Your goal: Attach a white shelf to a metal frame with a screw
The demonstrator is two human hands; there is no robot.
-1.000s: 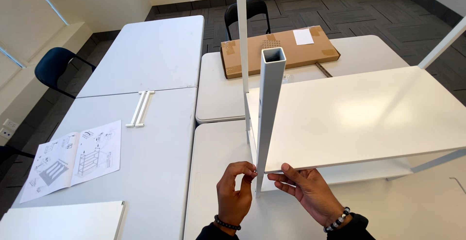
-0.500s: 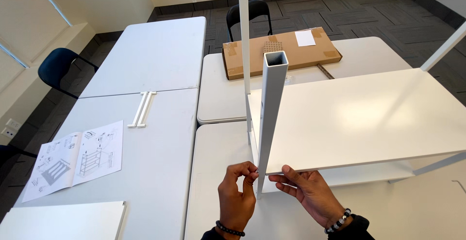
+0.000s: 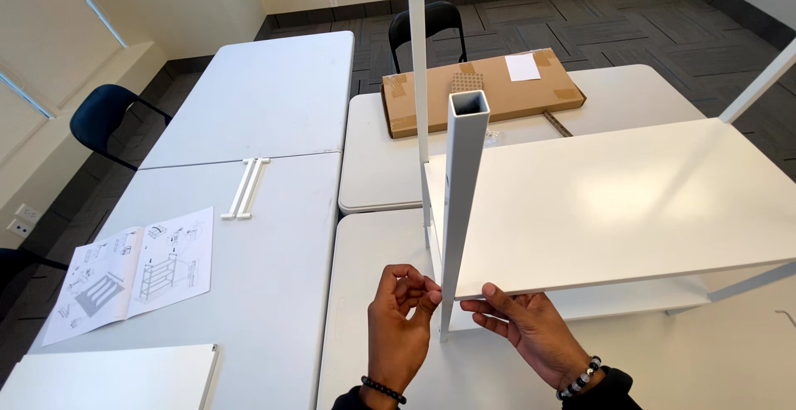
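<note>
- white tables (image 3: 274, 236) pushed together; an instruction sheet (image 3: 128, 271), two white bars (image 3: 246, 188) and a white panel (image 3: 108, 377) on the left ones
- a cardboard box (image 3: 477, 87) on the far table (image 3: 638, 95)

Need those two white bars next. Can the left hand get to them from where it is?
Probably yes: the bars lie in the open on the left table, nothing between them and the left hand.

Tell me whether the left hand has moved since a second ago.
No. The left hand remains at the foot of the white square post, fingertips pinched beside the shelf panel corner.
</note>
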